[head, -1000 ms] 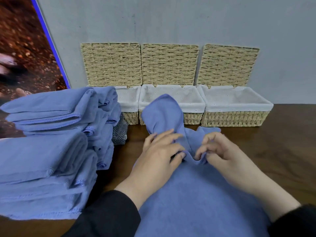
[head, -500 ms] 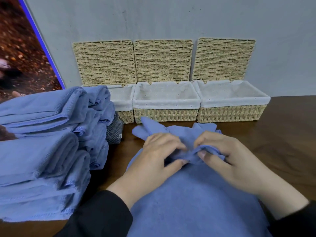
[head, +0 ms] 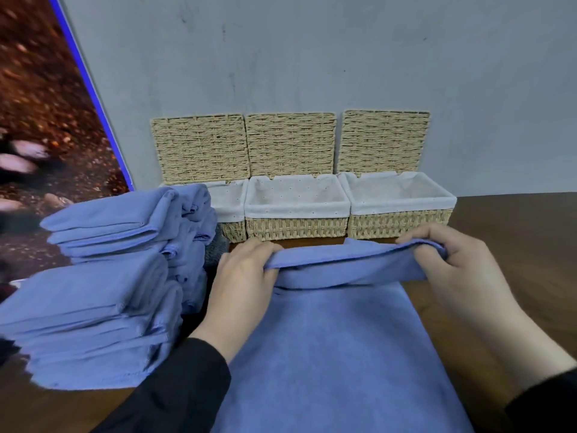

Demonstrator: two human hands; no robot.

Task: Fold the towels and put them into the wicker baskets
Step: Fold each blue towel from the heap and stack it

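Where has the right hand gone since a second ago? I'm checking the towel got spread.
Yes: the right hand moved right, from before the middle basket to before the right basket.

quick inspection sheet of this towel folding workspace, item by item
surface: dark wooden table, bare wood to the right of the towel
job's things: blue towel spread flat in front of the person, its far edge lifted; three wicker baskets in a row against the wall, white liners, lids open and upright; the middle and right ones look empty, the left one is partly hidden
clutter: stack of folded blue towels at left; a grey cloth behind it
grippers: left hand and right hand each grip an end of the lifted edge
cables: nothing seen
surroundings: grey wall; picture panel with blue edge at left
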